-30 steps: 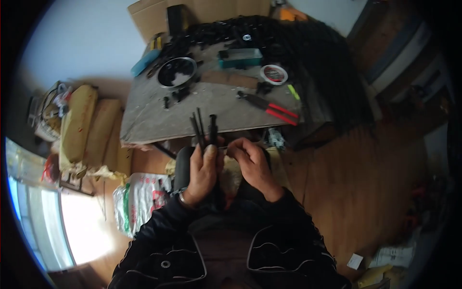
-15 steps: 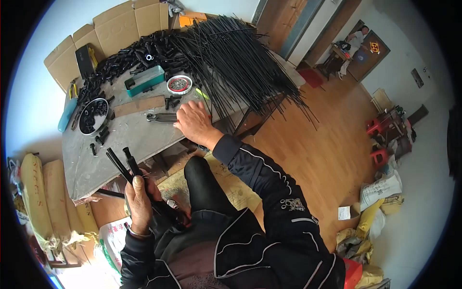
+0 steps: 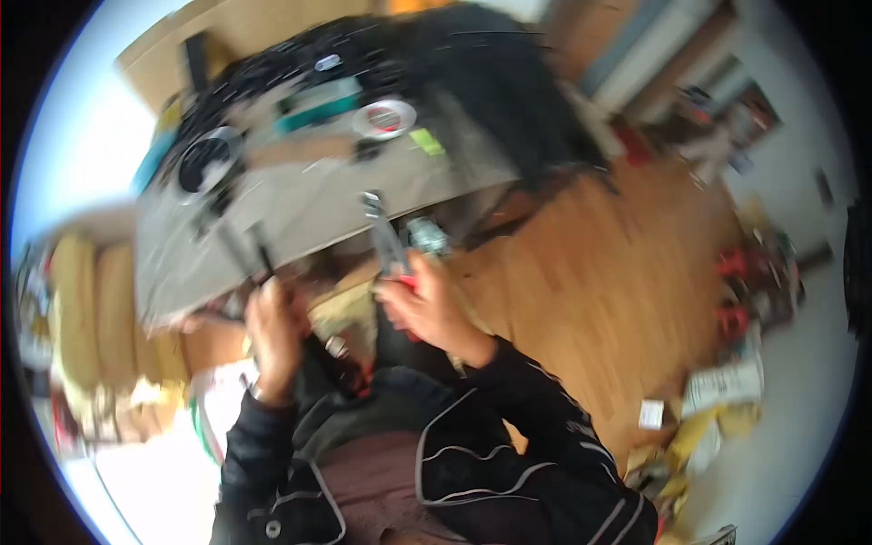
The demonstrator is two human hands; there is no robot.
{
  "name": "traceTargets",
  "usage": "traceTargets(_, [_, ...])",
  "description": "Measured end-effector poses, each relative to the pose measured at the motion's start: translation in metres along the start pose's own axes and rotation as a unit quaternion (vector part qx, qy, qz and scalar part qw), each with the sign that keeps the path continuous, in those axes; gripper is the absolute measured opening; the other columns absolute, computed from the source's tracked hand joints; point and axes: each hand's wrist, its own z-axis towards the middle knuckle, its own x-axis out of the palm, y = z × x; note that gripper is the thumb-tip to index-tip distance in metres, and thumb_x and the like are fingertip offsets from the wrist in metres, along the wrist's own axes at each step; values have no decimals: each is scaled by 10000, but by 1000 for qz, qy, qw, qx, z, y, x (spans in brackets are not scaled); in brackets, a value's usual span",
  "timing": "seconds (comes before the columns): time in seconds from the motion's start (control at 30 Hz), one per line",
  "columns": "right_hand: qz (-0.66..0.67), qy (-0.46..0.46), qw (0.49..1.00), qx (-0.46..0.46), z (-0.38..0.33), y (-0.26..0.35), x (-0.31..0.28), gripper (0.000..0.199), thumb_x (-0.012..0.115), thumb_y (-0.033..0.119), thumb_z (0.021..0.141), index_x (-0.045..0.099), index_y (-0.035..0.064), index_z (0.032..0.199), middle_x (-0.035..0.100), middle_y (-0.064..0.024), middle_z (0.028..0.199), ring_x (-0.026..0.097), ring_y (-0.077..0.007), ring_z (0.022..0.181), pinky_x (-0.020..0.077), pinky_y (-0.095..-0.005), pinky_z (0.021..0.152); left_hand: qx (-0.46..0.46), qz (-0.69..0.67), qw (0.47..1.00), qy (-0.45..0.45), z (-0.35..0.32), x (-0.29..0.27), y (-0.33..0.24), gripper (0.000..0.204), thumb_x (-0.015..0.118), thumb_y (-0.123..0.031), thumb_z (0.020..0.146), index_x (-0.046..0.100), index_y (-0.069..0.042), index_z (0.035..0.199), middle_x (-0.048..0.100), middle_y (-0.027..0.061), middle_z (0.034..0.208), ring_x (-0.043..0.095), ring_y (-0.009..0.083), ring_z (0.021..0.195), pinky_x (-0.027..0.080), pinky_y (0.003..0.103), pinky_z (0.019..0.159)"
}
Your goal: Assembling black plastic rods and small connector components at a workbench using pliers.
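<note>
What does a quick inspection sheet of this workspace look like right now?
Surface: grey table, crowded along its far side.
Job's things: pliers with red handles in the right hand; black rods in the left hand.
Clutter: pile of black rods, tape roll, round black dish, teal tool.
Grippers: both hands closed on their things; picture is blurred.
Cables: nothing seen.
Surroundings: wooden floor, cardboard box, yellow cushions, litter by the wall.
</note>
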Motion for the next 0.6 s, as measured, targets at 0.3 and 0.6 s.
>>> traceTargets(0.3, [-314, -47, 915, -251, -19, -8, -6, 371, 719, -46, 610, 485, 85, 865, 575, -93, 911, 575, -319, 803, 444, -399, 682, 65, -62, 994, 57, -7, 25, -26, 400, 432, -461, 992, 460, -72, 905, 424, -31, 607, 414, 55, 495, 324, 213, 440])
traceTargets(0.6, [-406, -74, 848, -333, -14, 17, 2, 431, 748, -23, 595, 508, 106, 929, 550, -51, 992, 543, -271, 922, 389, -409, 826, 66, -79, 992, 75, -14, 20, -20, 366, 461, -436, 989, 471, -70, 977, 426, -23, 634, 394, 59, 480, 326, 215, 429])
